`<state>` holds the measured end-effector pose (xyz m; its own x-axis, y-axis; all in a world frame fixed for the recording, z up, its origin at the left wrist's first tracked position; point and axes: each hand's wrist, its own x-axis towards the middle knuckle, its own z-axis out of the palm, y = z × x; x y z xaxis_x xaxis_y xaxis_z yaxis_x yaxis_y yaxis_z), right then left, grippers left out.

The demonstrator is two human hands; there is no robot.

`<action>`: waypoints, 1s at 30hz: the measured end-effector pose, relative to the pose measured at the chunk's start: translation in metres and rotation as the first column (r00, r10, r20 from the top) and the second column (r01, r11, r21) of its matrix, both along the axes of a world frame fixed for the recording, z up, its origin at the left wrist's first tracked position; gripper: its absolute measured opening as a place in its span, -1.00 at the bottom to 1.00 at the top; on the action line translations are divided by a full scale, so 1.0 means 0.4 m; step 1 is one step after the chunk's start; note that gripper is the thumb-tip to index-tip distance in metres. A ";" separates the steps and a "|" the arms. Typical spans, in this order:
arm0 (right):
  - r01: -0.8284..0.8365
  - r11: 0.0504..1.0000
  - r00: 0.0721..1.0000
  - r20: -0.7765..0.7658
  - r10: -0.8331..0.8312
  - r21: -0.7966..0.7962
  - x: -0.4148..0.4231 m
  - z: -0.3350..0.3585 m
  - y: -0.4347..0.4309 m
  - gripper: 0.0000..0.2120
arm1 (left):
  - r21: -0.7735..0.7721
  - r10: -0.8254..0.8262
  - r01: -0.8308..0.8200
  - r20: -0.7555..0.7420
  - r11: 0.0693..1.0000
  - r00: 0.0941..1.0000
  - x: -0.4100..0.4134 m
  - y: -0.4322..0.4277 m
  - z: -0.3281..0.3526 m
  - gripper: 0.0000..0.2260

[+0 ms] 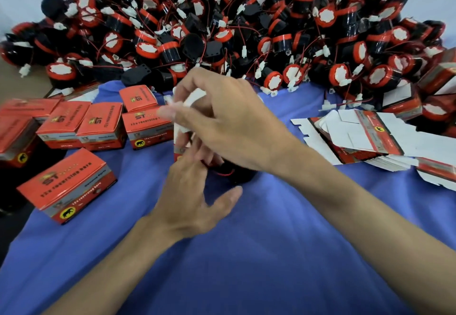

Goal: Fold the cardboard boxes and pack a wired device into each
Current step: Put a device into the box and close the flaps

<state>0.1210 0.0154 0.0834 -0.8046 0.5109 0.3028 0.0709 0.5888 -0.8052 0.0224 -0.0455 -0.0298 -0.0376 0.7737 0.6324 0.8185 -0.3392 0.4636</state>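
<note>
Folded boxes lie left; flat cartons right; devices heaped behind.

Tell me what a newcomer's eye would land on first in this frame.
The huge heap of black-and-red wired devices along the back of the blue cloth grabs attention first. In the centre, the right hand pinches the white flaps of a half-folded box while the left hand reaches up at it, motion-blurred. At the left sit closed red boxes, at the right flat cartons.
</note>
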 end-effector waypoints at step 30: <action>0.296 0.928 0.947 -0.198 -0.254 0.227 0.137 -0.277 0.104 -0.86 | -0.207 -0.136 0.179 0.207 0.962 0.969 -0.035 0.016 0.006 -0.35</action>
